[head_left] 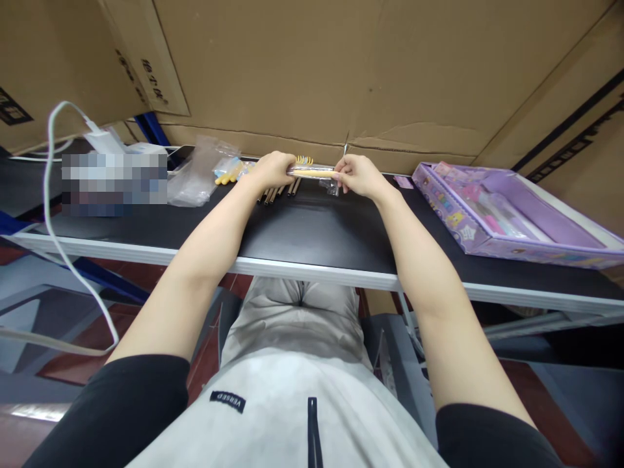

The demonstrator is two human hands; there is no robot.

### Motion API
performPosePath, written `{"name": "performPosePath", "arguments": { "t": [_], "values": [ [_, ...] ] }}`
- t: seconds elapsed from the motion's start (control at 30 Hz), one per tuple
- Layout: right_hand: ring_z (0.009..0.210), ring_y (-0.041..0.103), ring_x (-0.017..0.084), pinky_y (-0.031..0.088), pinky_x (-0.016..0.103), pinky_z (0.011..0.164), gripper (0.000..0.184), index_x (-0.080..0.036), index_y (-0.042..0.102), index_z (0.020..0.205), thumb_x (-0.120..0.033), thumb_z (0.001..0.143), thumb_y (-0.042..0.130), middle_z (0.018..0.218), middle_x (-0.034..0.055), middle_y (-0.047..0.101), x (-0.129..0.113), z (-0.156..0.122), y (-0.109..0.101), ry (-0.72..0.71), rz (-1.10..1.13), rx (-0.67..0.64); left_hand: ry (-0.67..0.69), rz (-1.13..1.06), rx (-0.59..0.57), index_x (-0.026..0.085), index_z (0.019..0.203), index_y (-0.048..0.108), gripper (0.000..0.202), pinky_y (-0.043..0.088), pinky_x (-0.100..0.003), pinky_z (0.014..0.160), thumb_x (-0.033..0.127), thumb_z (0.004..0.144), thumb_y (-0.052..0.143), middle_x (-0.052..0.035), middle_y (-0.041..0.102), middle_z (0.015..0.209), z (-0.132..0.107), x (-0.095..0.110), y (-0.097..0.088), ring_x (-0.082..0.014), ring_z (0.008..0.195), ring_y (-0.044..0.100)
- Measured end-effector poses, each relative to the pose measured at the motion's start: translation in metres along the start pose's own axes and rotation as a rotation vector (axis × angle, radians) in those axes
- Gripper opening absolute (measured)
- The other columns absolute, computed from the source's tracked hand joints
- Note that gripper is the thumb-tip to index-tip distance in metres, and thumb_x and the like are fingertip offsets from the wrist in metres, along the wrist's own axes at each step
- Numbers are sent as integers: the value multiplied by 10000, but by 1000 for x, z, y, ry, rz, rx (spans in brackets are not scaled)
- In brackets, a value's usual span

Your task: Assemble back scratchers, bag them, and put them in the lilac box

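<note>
Both of my hands reach to the far side of the black table (pixel 312 227). My left hand (pixel 272 170) is closed round the left end of a slim clear sleeve with yellow pens (pixel 312 171) inside. My right hand (pixel 355 175) pinches the right end of the same sleeve. The sleeve is held level just above the table. Several dark pencils (pixel 280 190) lie on the table under my left hand. More yellow pens (pixel 229 174) lie to the left of that hand.
A purple stationery gift box (pixel 492 214) lies open at the right. Crumpled clear plastic bags (pixel 199 172) sit left of the pens. A white charger and cable (pixel 73 169) are at far left. Big cardboard boxes (pixel 312 71) wall the back.
</note>
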State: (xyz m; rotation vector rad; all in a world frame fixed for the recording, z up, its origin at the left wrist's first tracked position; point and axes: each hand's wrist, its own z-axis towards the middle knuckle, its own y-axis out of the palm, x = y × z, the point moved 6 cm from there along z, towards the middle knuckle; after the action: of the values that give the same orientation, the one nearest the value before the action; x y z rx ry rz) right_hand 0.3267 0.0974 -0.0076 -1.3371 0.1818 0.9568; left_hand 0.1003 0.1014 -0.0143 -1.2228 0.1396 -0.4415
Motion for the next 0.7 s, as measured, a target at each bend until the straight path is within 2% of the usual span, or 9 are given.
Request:
{"name": "performPosePath", "arguments": {
  "t": [0.13,0.27,0.4,0.53,0.7],
  "values": [
    [722,727,186,601,339,799,142,-196,673,948,-211,967,813,811,38,746,-10,-6,2,41,34,-1,-13,8,-15,202,1049,753,231,502,-398,986,271,840,686,-101,746,1026,1,1,1,-332,1087,685],
    [712,735,187,598,335,792,149,-192,679,945,-167,929,825,849,56,779,-18,-10,4,97,43,-3,26,-37,-1,227,1034,746,227,495,-390,976,259,814,699,-81,744,996,2,0,3,-327,1084,680],
    [640,700,173,606,336,750,164,-189,686,932,-210,925,849,803,57,774,-17,-10,6,116,33,-2,14,-21,-12,230,1037,755,232,493,-396,975,249,815,692,-86,747,994,0,3,2,-332,1085,688],
    [576,643,140,574,281,643,235,-188,691,936,-285,910,904,731,38,749,-12,-8,5,124,67,15,-25,22,-26,214,1065,769,256,492,-421,988,249,826,682,-110,757,1039,-1,7,1,-361,1118,696],
    [519,569,103,536,251,578,232,-164,694,899,-254,907,907,707,45,739,-14,-10,3,145,105,55,14,-4,11,222,1021,758,205,499,-401,959,263,836,681,-90,752,1001,2,4,4,-334,1076,699]
  ]
}}
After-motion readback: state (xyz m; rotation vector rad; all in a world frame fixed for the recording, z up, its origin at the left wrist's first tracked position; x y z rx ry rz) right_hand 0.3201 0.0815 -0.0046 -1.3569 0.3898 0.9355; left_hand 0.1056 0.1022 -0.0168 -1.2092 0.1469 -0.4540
